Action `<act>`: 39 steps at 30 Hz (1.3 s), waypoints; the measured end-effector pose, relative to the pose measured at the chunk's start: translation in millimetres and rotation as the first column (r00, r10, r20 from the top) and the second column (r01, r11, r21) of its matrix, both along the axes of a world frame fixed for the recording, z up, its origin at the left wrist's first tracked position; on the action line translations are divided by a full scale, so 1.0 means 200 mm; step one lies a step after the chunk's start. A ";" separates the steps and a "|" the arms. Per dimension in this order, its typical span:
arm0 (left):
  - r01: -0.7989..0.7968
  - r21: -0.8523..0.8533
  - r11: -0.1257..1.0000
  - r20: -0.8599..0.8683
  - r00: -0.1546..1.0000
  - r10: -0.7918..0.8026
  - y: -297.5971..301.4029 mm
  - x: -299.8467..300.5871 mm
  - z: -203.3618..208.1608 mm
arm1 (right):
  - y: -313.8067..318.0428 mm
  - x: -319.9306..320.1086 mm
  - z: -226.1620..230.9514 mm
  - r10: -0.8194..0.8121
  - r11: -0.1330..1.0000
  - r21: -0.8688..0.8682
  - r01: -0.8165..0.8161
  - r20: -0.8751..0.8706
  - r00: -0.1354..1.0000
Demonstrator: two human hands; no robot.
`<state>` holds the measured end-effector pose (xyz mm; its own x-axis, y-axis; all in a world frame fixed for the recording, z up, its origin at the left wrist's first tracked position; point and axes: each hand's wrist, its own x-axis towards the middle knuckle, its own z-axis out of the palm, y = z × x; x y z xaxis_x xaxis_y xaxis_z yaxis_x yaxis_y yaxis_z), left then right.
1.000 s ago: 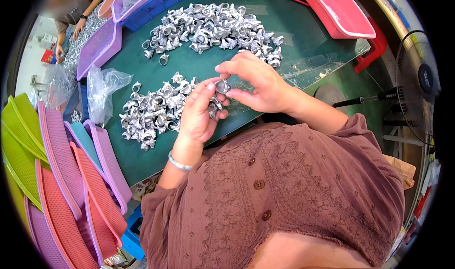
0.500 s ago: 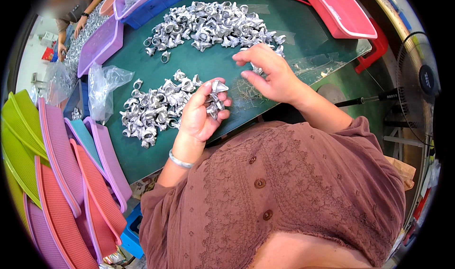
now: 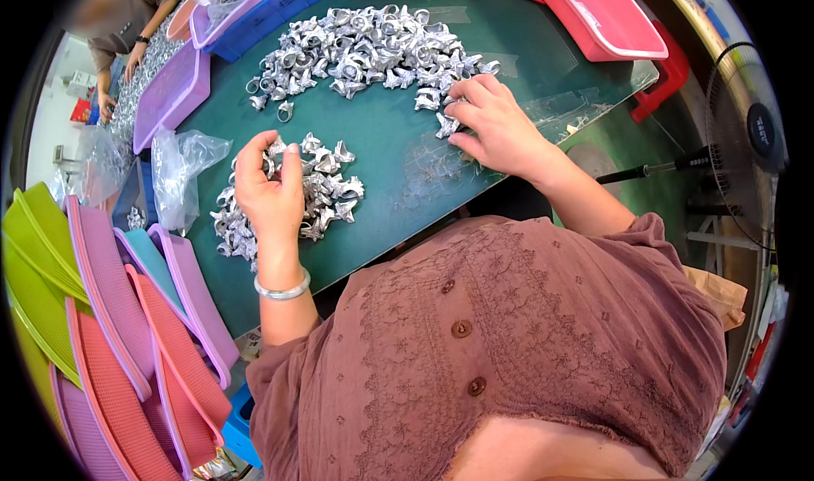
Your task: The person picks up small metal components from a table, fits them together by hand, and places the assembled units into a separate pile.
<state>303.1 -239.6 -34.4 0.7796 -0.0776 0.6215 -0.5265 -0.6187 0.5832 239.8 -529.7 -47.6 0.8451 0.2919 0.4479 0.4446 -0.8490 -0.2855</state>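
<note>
Two heaps of small silver ring-shaped metal castings lie on a green table. My left hand [image 3: 270, 184] is over the near-left heap [image 3: 326, 191], back of the hand up, with thumb and forefinger apart and castings showing between them. It wears a pale bangle [image 3: 283, 290]. My right hand [image 3: 500, 129] reaches the right end of the larger far heap [image 3: 365, 49]. Its fingers are bent and parted, thumb below, around a casting [image 3: 446, 126] at the heap's edge. Whether the fingertips press on that casting is unclear.
Purple bin [image 3: 174, 95], blue crate [image 3: 275, 15] and pink tray [image 3: 598, 15] stand along the table's far side. A clear plastic bag [image 3: 182, 176] lies at left beside stacked colored baskets [image 3: 110, 311]. A black fan [image 3: 746, 133] stands at right. Another person works at the far left.
My left hand has moved left from the table's middle and turned over above the near heap; the castings in its palm no longer show there. My right hand has lowered to the far heap's edge.
</note>
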 end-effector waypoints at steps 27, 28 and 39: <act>0.336 0.628 0.702 -0.408 0.910 -0.070 0.02 0.08 0.02 | 0.08 0.06 -0.06 0.056 0.995 -0.088 -0.052 0.047 0.997; 0.352 0.605 0.714 -0.436 0.897 -0.072 0.01 0.09 0.02 | 0.08 0.06 -0.06 0.055 0.996 -0.069 -0.053 0.040 0.998; 0.277 0.681 0.678 -0.368 0.930 -0.011 0.00 0.11 0.05 | 0.06 0.08 -0.08 0.069 0.970 0.236 -0.059 -0.034 0.997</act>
<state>324.1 -240.4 -25.2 0.8537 -0.5180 0.0541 -0.5201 -0.8423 0.1418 256.4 -517.8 -63.0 0.8476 0.2368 0.4748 0.4790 -0.7263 -0.4929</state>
